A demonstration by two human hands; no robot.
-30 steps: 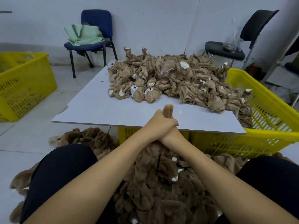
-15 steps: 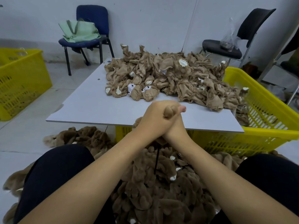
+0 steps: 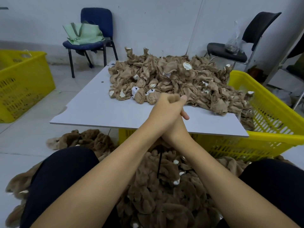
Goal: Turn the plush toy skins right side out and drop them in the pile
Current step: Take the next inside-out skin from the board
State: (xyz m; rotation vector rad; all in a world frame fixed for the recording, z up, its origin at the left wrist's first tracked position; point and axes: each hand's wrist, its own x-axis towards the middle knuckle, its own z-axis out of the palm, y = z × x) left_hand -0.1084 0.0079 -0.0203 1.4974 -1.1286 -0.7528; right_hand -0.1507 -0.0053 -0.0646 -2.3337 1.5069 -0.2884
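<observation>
Hands meet just above the near edge of the worktop point(image 3: 92, 111), at the centre of the view: the left hand point(image 3: 164, 111) is clenched round a small plush toy skin point(image 3: 174, 97), whose brown furry tip shows above the knuckles, while the right hand point(image 3: 181, 112) sits mostly hidden behind it, one fingertip poking up beside the fur and another sticking out lower down, so whether it grips the skin or only pushes into it cannot be told. Judging by the fur emerging, the turning looks nearly done; to finish well, the pushing finger should drive right into the tip so no corner stays tucked in, with the left hand peeling the skin back over it evenly, not tugging on a seam. Finished skins lie in the furry pile point(image 3: 164, 195) at 6 o'clock, between the knees, so the drop is short and straight down. Unturned skins point(image 3: 164, 79) are heaped at 12 o'clock on the worktop, spilling toward the yellow crate point(image 3: 279, 129) at 3 o'clock. Another yellow crate point(image 3: 21, 86) stands at 9 o'clock, a blue chair point(image 3: 97, 30) with a green bag point(image 3: 82, 33) at 11, a black chair point(image 3: 243, 38) at 1. Nothing stands between the hands and the pile.
</observation>
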